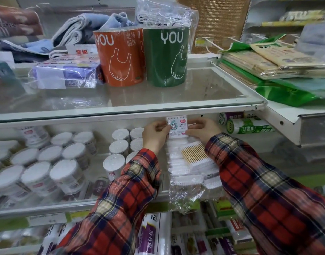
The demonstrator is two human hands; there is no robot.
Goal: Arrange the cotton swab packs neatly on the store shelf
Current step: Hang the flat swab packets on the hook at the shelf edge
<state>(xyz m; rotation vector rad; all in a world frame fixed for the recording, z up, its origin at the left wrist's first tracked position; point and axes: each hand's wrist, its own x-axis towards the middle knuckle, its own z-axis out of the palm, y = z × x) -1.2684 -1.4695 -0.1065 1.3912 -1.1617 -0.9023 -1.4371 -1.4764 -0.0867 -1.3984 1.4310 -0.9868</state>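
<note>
One flat cotton swab pack stands upright at the back of the middle shelf, just under the lip of the glass shelf above. Its face is white with a red label at the top corner, a small picture at the left and printed characters; the fine print is too small to read. The left hand pinches the pack's left edge between thumb and fingers; the right hand pinches its right edge in the same manner. Both arms wear red plaid sleeves.

Directly below the held pack lies a row of further swab packs in clear film, stacked front to back; their number cannot be counted. The one on top shows wooden sticks with white tips. Loose clear wrapping hangs over the shelf's front edge.

To the left stand round tubs of swabs, white tips upward: about seven in the group nearest the hands and about nine farther left.

To the right, behind the right hand, lie two green-labelled rolls.

On the glass shelf above stand two cylinders marked YOU, one orange and one green, beside one purple wrapped packet.
</note>
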